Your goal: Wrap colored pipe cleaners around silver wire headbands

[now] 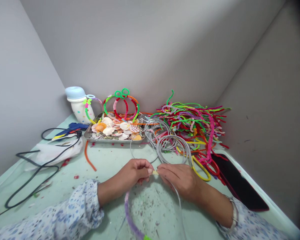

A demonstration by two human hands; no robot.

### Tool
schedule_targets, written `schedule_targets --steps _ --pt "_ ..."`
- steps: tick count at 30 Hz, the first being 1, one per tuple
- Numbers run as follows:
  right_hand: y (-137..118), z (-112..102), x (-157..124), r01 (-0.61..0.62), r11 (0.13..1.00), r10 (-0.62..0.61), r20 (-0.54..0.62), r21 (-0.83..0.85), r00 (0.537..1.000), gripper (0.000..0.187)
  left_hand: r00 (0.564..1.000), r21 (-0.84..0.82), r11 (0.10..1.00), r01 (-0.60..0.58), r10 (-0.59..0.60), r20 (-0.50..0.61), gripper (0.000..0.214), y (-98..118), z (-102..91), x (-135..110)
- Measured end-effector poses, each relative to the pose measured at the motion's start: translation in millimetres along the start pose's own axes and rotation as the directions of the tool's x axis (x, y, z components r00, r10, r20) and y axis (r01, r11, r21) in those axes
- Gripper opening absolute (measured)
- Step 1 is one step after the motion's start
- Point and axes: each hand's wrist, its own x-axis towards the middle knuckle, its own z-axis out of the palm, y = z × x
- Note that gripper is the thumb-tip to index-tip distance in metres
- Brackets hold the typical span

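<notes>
My left hand [137, 170] is closed in a pinch at the centre of the table. A short bit of pale yellow pipe cleaner [155, 172] shows between its fingertips and those of my right hand [181, 180], which is also closed on it. Below my left hand curves a wire wrapped in purple pipe cleaner [131, 221], turning green at the bottom edge of the view. Bare grey wire [178, 200] runs down from beneath my right hand. Just behind both hands lie loose coils of grey wire [173, 150]. My palms hide part of the wire.
A metal tray [115, 141] of seashells [110, 125] stands at the back, with finished colourful rings [121, 105] above it. Right of it is a heap of pipe cleaners [192, 120] and a dark phone [240, 183]. Leftward are a bottle [78, 106], black cable [27, 191] and plastic bag [57, 151].
</notes>
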Motion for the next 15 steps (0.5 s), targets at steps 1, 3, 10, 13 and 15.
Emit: schedule_targets --steps 1,3,10,13,15 --pt "0.2 0.2 0.1 0.002 1.000 -0.002 0.001 -0.004 1.000 0.024 1.000 -0.001 1.000 -0.003 0.003 0.004 0.019 -0.2 -0.1 0.0" --pt "0.7 0.8 0.2 0.001 1.000 -0.001 -0.002 -0.009 1.000 0.023 1.000 0.002 1.000 -0.005 0.005 0.012 0.019 -0.8 -0.2 0.0" --pt "1.0 3.0 0.3 -0.049 0.999 0.049 -0.031 0.006 0.998 0.020 0.999 0.008 1.000 0.024 -0.025 0.032 0.019 -2.1 -1.2 0.4" --pt "0.2 5.3 0.4 -0.179 0.982 0.180 -0.021 0.061 0.983 0.014 1.000 -0.006 1.000 0.016 -0.016 0.004 0.019 -1.8 -1.3 0.7" --pt "-0.4 7.0 1.8 -0.329 0.935 0.335 -0.025 0.135 0.942 0.010 0.999 -0.017 1.000 0.002 -0.003 -0.033 0.019 -1.2 -1.1 0.4"
